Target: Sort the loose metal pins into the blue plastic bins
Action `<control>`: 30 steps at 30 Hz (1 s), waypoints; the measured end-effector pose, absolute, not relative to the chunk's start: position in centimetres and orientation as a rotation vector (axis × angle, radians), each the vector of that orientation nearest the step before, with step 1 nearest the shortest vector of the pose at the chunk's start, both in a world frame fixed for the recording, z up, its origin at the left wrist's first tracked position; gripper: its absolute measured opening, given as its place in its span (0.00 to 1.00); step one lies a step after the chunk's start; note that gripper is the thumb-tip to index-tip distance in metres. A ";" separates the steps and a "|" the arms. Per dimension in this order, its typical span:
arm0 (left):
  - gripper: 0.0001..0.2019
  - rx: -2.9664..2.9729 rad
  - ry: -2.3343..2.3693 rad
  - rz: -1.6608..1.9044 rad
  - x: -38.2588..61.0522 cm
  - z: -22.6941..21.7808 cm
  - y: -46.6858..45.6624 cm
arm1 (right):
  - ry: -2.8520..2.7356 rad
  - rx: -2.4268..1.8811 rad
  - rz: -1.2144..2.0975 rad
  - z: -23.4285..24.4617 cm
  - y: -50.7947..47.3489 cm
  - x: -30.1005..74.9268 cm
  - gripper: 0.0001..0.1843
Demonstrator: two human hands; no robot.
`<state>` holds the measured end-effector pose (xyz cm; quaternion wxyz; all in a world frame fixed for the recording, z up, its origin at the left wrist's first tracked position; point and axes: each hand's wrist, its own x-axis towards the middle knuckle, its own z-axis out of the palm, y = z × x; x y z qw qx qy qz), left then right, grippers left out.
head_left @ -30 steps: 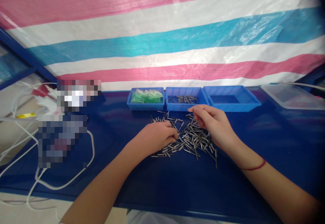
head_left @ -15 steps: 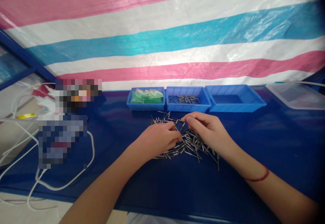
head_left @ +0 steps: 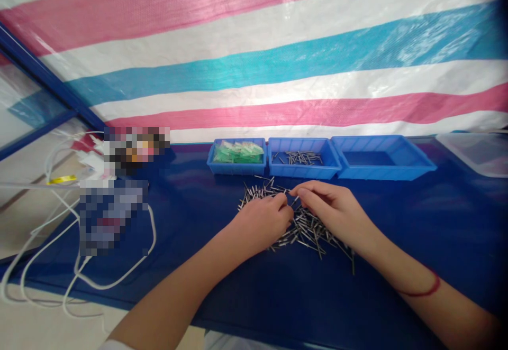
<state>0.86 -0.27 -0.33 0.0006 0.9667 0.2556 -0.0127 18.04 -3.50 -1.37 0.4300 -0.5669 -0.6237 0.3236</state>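
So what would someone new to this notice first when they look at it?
Probably the big pink, white and blue striped sheet filling the background behind the table. Next, the loose pile of thin metal pins on the dark blue tabletop, with the left hand and right hand over it. Just beyond the pile, three blue bins stand in a row, the leftmost holding green packets.

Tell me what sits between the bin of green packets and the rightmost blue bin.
In the head view, the middle blue bin, with some thin metal pieces inside, stands between the bin of green packets and the rightmost blue bin.
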 end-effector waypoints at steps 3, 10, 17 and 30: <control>0.10 3.047 0.800 -0.041 0.9 -0.4 -0.4 | -1.557 -1.405 0.809 -1.3 -3.5 18.0 0.15; 0.09 3.067 0.787 -0.019 1.1 -0.7 -0.5 | -1.556 -1.399 0.810 -1.2 -3.5 17.9 0.14; 0.09 3.094 0.779 0.009 1.1 -0.7 -0.6 | -1.565 -1.395 0.808 -1.1 -3.5 17.8 0.14; 0.09 3.128 0.792 0.029 1.4 -1.0 -0.6 | -1.596 -1.392 0.793 -1.4 -3.4 18.0 0.14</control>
